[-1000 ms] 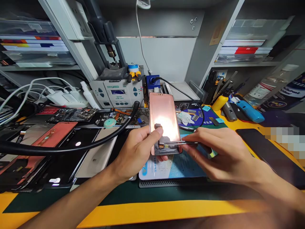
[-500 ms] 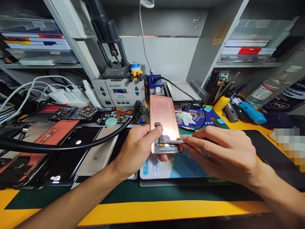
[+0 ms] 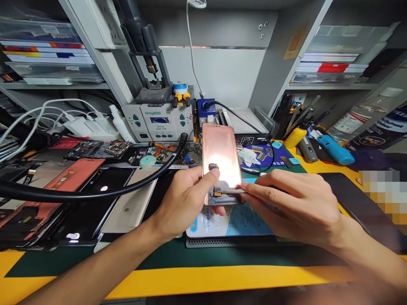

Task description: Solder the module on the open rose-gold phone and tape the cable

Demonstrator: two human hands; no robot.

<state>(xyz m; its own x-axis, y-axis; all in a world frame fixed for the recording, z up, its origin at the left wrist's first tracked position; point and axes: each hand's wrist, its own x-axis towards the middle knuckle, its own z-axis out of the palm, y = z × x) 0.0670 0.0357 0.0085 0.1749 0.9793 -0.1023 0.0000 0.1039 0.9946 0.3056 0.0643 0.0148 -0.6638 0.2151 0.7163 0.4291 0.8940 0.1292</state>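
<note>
My left hand (image 3: 187,192) grips a phone screen panel (image 3: 221,144) by its left edge, thumb on the shiny copper-coloured back and fingertips underneath. A dark flex cable (image 3: 213,166) stands up beside the thumb. The panel is held tilted above the bench, its black lower end towards me. Between thumb and fingers, my right hand (image 3: 292,203) pinches a thin metal tool, probably tweezers (image 3: 233,190). The tool lies across the panel's lower part, its tip close to a small orange connector (image 3: 218,193). Exact contact at the tip is too small to tell.
Phones and panels (image 3: 127,205) lie at left under a thick black hose (image 3: 95,194). A hot-air station (image 3: 159,120) stands behind. Below the panel is a blue-and-white pad (image 3: 235,224). A dark phone-like slab (image 3: 356,203), bottles and a blue tool (image 3: 337,149) sit at right.
The panel and both hands have shifted very slightly, with the panel a little to the right and its glare brighter. Both grips stay the same.
</note>
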